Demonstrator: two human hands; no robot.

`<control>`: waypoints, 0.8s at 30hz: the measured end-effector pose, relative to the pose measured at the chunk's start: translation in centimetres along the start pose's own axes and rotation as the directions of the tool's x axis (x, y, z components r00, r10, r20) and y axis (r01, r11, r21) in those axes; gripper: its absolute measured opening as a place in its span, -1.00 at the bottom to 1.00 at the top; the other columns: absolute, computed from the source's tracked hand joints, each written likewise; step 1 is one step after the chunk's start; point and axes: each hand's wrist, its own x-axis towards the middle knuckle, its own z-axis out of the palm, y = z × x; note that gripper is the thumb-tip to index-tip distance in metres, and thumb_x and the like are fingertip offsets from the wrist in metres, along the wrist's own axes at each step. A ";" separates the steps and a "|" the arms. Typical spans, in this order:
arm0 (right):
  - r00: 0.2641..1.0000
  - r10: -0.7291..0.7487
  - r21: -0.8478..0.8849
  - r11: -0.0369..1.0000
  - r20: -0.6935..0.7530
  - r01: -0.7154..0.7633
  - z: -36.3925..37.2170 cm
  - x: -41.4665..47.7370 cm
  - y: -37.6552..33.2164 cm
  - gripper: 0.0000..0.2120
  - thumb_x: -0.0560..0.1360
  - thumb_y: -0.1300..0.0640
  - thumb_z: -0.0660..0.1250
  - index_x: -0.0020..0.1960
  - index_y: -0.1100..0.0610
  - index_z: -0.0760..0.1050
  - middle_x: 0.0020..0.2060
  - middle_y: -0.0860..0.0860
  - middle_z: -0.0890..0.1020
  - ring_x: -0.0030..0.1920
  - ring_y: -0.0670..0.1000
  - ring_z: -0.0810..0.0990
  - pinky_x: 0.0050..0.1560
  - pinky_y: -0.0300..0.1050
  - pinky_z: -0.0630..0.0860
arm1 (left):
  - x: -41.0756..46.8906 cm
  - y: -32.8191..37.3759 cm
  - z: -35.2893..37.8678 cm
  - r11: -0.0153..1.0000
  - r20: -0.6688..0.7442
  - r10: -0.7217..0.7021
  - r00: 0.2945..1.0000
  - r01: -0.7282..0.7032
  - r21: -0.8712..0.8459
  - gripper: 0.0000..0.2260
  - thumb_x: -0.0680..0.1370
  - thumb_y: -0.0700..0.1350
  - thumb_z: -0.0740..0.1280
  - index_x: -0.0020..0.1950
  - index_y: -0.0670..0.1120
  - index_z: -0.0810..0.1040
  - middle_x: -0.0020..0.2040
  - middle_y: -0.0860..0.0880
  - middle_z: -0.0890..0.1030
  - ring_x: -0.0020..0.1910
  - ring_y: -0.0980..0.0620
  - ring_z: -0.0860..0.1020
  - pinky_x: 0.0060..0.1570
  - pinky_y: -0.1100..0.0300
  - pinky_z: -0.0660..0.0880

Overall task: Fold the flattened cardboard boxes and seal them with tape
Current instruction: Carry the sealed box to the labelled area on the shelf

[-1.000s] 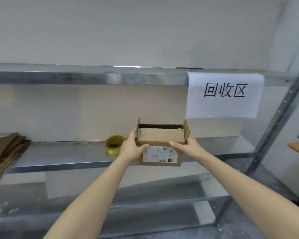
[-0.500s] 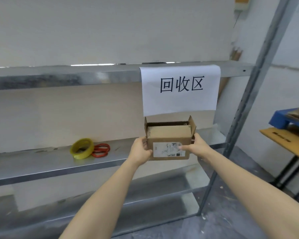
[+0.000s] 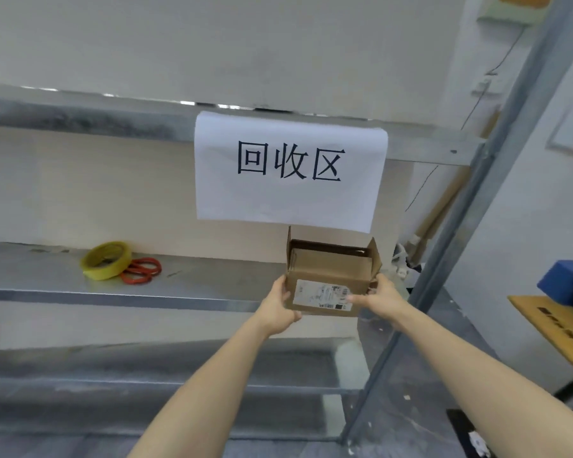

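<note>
A small cardboard box (image 3: 328, 279), its top flaps open, is gripped at its left side by the left hand (image 3: 278, 309) and at its right by the right hand (image 3: 382, 297). A yellow tape roll (image 3: 106, 260) is seen far left on the shelf (image 3: 47, 282), touching red scissors (image 3: 142, 271).

Metal shelving (image 3: 40, 276) (white wall (image 3: 212, 44) behind).

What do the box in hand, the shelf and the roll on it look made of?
Box: brown cardboard, matte, with folded flaps. Shelf: grey metal, likely galvanised steel, dull sheen with reflections. Roll: yellowish tape, probably plastic film, slightly glossy.
</note>
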 end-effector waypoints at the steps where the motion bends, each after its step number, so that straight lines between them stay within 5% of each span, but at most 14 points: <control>1: 1.000 0.003 -0.011 1.000 0.020 -0.003 -0.6 0.6 0.1 -0.26 0.35 0.15 0.56 0.39 0.17 0.25 0.31 0.11 0.48 0.26 0.12 0.49 0.28 0.07 0.46 | 0.2 0.3 0.8 1.000 -0.009 -0.021 1.000 0.021 0.008 -0.19 0.51 -0.41 0.33 0.58 -0.03 -0.07 0.53 -0.02 0.24 0.52 0.03 0.19 0.39 0.04 0.33; 7: 0.995 -0.029 -0.033 0.999 0.101 0.032 -2.0 3.3 0.7 -0.25 0.38 0.30 0.51 0.46 0.18 0.20 0.34 0.12 0.45 0.32 0.13 0.44 0.21 -0.09 0.37 | 1.4 1.9 2.8 0.991 -0.069 -0.066 0.995 0.073 0.112 -0.27 0.52 -0.38 0.30 0.57 -0.03 0.03 0.52 -0.07 0.21 0.50 -0.09 0.22 0.34 0.15 0.29; 11: 0.990 -0.014 -0.060 0.998 0.138 0.023 -2.8 4.6 0.4 -0.22 0.38 0.36 0.48 0.48 0.18 0.17 0.35 0.14 0.43 0.35 0.14 0.40 0.29 -0.04 0.35 | 3.1 2.2 2.8 0.967 -0.088 -0.151 0.985 0.166 0.194 -0.24 0.52 -0.30 0.32 0.59 0.04 -0.01 0.56 -0.12 -0.02 0.51 -0.18 0.14 0.44 -0.02 0.24; 14: 0.988 -0.014 -0.013 1.000 0.154 0.016 -3.0 5.6 0.5 -0.17 0.37 0.41 0.48 0.49 0.16 0.13 0.38 0.14 0.41 0.38 0.15 0.38 0.33 -0.02 0.33 | 4.1 2.7 3.1 0.967 -0.069 -0.162 0.984 0.173 0.190 -0.30 0.51 -0.35 0.32 0.56 -0.06 0.09 0.53 -0.10 0.19 0.48 -0.13 0.23 0.40 0.00 0.31; 19: 0.974 -0.017 0.033 0.999 0.224 0.010 -2.2 7.0 -0.2 -0.07 0.36 0.46 0.44 0.54 0.12 0.00 0.41 0.07 0.37 0.42 0.12 0.33 0.32 -0.04 0.32 | 6.0 3.8 3.6 0.961 -0.045 -0.178 0.983 0.184 0.205 -0.23 0.53 -0.31 0.33 0.60 -0.02 -0.05 0.56 -0.07 0.12 0.51 -0.14 0.17 0.43 0.03 0.25; 24: 0.979 0.047 0.105 0.992 0.200 -0.069 -2.2 8.1 -0.6 0.10 0.35 0.39 0.49 0.57 0.05 -0.22 0.48 0.22 0.25 0.43 0.22 0.31 0.45 0.17 0.24 | 7.3 4.2 2.7 0.952 -0.113 -0.180 0.977 0.202 0.231 -0.41 0.47 -0.27 0.40 0.47 -0.12 0.29 0.40 -0.11 0.43 0.36 -0.10 0.42 0.35 0.08 0.38</control>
